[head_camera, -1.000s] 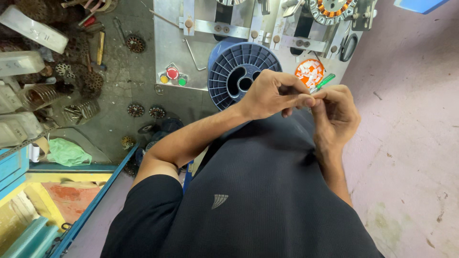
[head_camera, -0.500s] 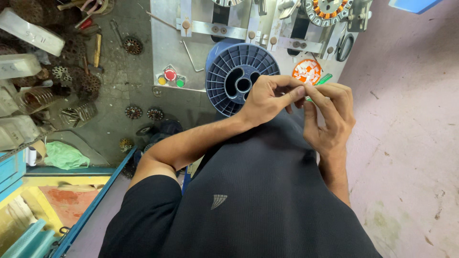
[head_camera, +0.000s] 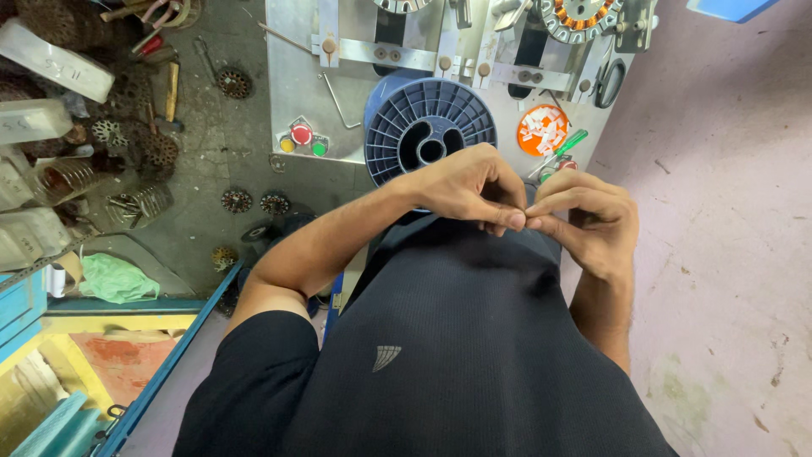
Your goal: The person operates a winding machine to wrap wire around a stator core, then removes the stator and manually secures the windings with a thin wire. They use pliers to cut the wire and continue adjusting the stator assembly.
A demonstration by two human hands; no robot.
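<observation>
Black ribbed fabric of the person's shirt fills the near part of the view. Just above it the two hands meet at chest height. The left hand has its grip pinched shut, thumb and forefinger pressed together at the tips. The right hand is pinched the same way, its fingertips touching those of the left. Whatever lies between them is too small to make out. Beyond the left hand, partly hidden by it, stands a blue plastic spool with a ribbed flange and open core. It rests against a grey metal machine panel. Right of the spool lie an orange dish of small white pieces and a green-handled screwdriver. Farther left, rusty wound stators litter the worktop.
</observation>
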